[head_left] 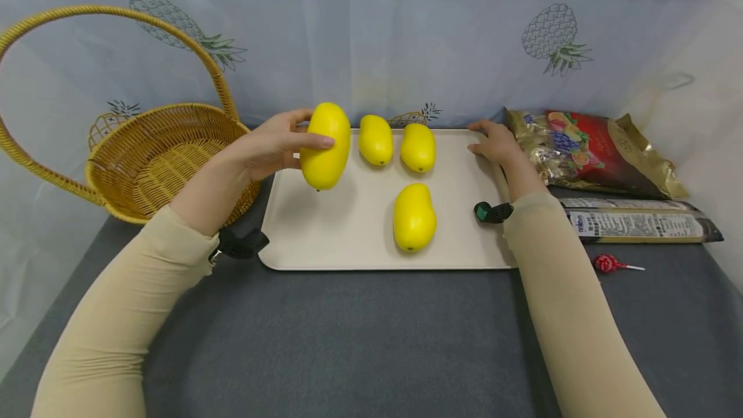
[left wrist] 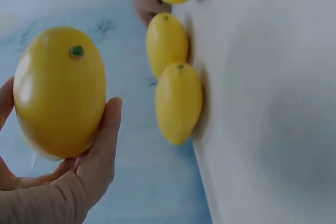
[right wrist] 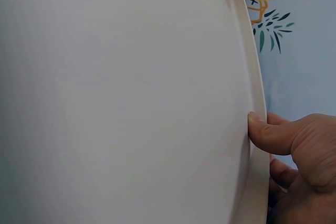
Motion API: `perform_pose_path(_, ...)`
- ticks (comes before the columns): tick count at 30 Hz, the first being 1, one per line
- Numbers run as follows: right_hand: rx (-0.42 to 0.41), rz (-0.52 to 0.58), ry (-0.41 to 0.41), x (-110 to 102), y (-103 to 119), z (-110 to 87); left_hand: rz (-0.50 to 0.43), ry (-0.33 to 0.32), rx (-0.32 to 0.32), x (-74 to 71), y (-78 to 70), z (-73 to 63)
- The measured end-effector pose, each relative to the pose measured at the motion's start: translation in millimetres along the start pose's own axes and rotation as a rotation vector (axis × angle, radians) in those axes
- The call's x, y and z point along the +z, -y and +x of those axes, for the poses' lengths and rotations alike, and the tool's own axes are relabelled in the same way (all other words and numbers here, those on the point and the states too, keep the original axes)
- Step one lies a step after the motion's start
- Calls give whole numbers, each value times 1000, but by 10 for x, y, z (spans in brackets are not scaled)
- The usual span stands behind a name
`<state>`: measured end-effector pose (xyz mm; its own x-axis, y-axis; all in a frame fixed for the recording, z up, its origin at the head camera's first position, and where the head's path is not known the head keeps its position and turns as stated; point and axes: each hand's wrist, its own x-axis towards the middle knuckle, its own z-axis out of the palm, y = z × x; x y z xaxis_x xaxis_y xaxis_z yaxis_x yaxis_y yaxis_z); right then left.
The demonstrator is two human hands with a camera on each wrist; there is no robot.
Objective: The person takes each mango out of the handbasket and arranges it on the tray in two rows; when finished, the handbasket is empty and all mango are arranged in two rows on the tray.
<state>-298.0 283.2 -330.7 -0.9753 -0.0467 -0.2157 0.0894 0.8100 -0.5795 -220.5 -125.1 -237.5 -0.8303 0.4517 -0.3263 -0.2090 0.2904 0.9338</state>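
Observation:
My left hand [head_left: 275,140] grips a yellow mango [head_left: 331,124] above the left part of a white tray [head_left: 342,237]. The left wrist view shows thumb and fingers curled round its sides, with a green stem dot on the mango [left wrist: 58,87]. At the tray's far right corner is my right hand [head_left: 497,142]. It pinches the rim [right wrist: 256,87], thumb inside and fingers outside. Two mangoes lie side by side near the far edge, a left one [head_left: 376,140] and a right one [head_left: 418,148]. A third mango [head_left: 415,218] lies nearer the front.
A wicker basket [head_left: 238,202] with a tall handle stands left of the tray, partly behind my left arm. To the right are a red and gold candy bag [head_left: 615,153], a long flat packet [head_left: 644,224] and a red lollipop [head_left: 606,263]. A pale curtain [head_left: 371,31] hangs behind.

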Motion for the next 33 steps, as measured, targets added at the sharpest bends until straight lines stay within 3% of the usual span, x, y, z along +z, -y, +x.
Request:
perform_pose_path(12,-5,-3,-1,5,-18,12,8,-40,-67,368,201,180)
perform_pose_path(33,-25,-6,-15,11,-35,14,185,-14,-189,680,446,324)
